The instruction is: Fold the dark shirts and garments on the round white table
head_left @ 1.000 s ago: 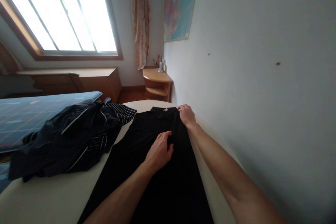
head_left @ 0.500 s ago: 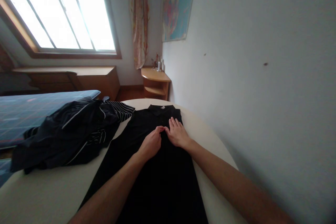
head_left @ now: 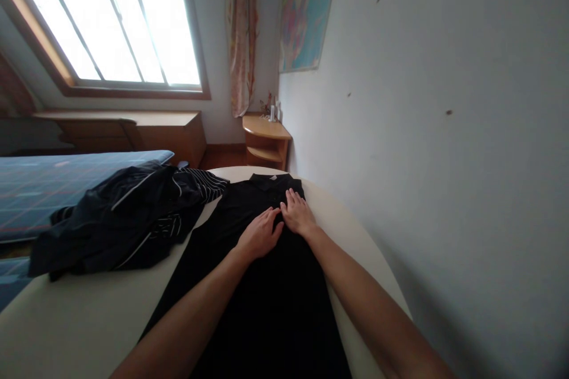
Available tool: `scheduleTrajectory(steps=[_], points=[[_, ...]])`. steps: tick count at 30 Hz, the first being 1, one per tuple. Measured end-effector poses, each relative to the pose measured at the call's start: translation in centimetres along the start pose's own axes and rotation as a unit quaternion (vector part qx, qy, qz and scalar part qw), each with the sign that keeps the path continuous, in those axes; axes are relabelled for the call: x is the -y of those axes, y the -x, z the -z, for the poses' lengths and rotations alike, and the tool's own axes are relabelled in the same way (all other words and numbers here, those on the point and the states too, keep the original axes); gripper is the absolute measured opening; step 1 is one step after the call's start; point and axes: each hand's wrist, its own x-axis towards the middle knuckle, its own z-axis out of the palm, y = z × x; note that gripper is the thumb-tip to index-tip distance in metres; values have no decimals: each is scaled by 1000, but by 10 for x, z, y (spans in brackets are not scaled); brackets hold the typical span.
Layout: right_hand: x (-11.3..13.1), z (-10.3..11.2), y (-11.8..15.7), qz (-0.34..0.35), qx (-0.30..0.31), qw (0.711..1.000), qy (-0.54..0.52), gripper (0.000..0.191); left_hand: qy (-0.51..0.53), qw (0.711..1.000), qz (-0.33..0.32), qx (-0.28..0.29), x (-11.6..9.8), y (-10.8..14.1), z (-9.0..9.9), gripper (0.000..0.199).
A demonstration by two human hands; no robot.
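Observation:
A black collared garment lies spread lengthwise on the pale rounded table, its collar at the far edge. My left hand rests on its upper part, thumb and fingers apart, with nothing visible between them. Just to the right, my right hand lies palm down with its fingers stretched out over the front below the collar. The fingertips of the two hands are close together near the middle of the garment.
A heap of dark clothes with white stripes lies at the table's left. Beyond it is a bed with a blue checked cover. A wall runs along the right; a small corner shelf stands behind the table.
My left hand has opened from a pinch at the garment's middle, its thumb now apart from the fingers. My right hand has shifted slightly, still flat. The camera view has moved slightly.

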Motion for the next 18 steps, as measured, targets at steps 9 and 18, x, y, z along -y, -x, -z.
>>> scheduleTrajectory(steps=[9, 18], points=[[-5, 2, 0, -13, 14, 999, 25, 63, -44, 999, -28, -5, -18, 9, 8, 40], [-1, 11, -19, -21, -24, 998, 47, 50, -31, 955, -224, 191, -63, 76, 39, 60]])
